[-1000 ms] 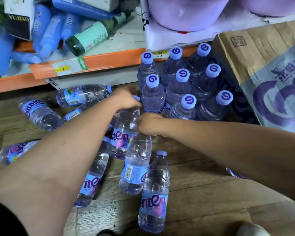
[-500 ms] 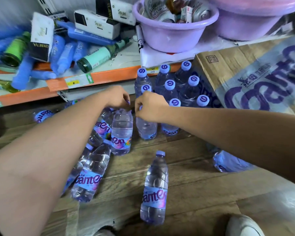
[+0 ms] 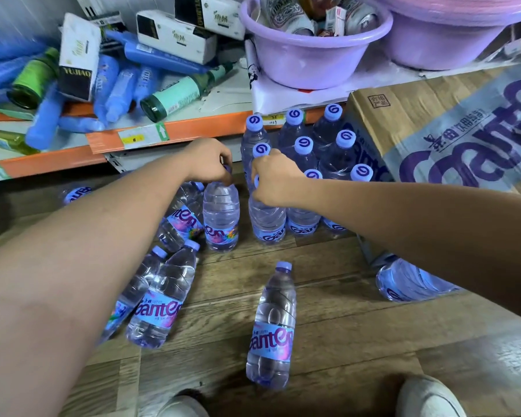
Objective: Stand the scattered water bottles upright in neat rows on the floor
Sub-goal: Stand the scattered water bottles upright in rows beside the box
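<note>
Head view: left hand [image 3: 211, 161] pinches the cap of one upright bottle [image 3: 221, 218]; right hand [image 3: 272, 179] grips the neck of a second bottle [image 3: 266, 224] beside the neat rows [image 3: 304, 152]; maybe half done; several flat bottles [image 3: 272, 326] lie on the floor [image 3: 343, 341].

One head-worn view — facing forward and down, close over floor [image 3: 343, 341] and shelf [image 3: 193, 129].

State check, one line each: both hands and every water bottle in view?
left hand: grips top of left bottle
right hand: grips top of right bottle
left bottle: upright
right bottle: upright, front row
back bottles: upright, capped
centre bottle: lying down
left pair: lying down
bottle by box: lying down
</note>
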